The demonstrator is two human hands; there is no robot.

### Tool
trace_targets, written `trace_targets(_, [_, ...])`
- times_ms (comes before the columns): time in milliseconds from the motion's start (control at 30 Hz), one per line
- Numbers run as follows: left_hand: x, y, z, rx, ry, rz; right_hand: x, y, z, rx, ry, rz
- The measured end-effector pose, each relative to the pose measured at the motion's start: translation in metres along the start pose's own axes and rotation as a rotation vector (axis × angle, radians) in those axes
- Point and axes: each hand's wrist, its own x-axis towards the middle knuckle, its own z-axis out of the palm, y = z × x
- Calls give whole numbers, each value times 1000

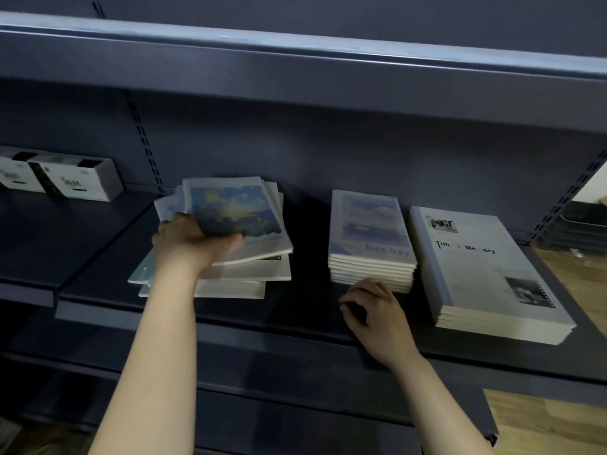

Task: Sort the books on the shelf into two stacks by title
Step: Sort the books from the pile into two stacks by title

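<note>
On the dark shelf (295, 310) lies a messy pile of mixed books (243, 274) at the left. My left hand (187, 241) grips the top book of that pile, one with a blue starry cover (236, 215), thumb on its cover. To the right stands a neat stack of "fine Day" books (371, 238). My right hand (374, 310) hovers just in front of that stack with fingers loosely curled and holding nothing. Further right sits a stack of larger "Time & Memory" books (486, 267).
White boxes (62, 178) stand at the back left of the neighbouring shelf. An upper shelf (295, 60) overhangs the books. Bare shelf surface shows between the messy pile and the "fine Day" stack. Wooden floor (574, 284) and dark trays (574, 231) lie at the right.
</note>
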Motion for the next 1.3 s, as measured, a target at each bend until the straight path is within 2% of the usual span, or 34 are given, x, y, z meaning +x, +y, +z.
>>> trace_targets(67, [-2, -2, 4, -89, 45, 63, 0, 1, 0, 4, 6, 0])
trace_targets(233, [-21, -2, 20, -330, 331, 287, 0, 1, 0, 10, 2, -11])
trace_targets(333, [-30, 0, 22, -478, 357, 394, 0, 2, -1, 31, -21, -8])
trace_targets(467, [-45, 10, 32, -633, 284, 461, 0, -1, -9, 200, -33, 87])
trace_targets(600, [-62, 25, 51, -766, 154, 483, 6, -16, -31, 501, 14, 316])
trace_targets(767, [-85, 46, 79, -869, -1, 540, 18, -30, -62, 877, 86, 457])
trace_targets(900, [-99, 58, 95, -908, -126, 595, 20, -22, -79, 961, 147, 511])
trace_targets(1000, [-104, 60, 107, -957, -211, 554, 19, -12, -86, 944, 227, 521])
trace_targets(1100, [-106, 55, 121, -894, -246, 445, 20, -6, -91, 930, 304, 566])
trace_targets(1167, [-106, 47, 131, -753, -274, 410, 23, 3, -90, 917, 320, 636])
trace_targets(1300, [-101, 25, 146, -356, -276, 505, 29, 14, -88, 871, 301, 749])
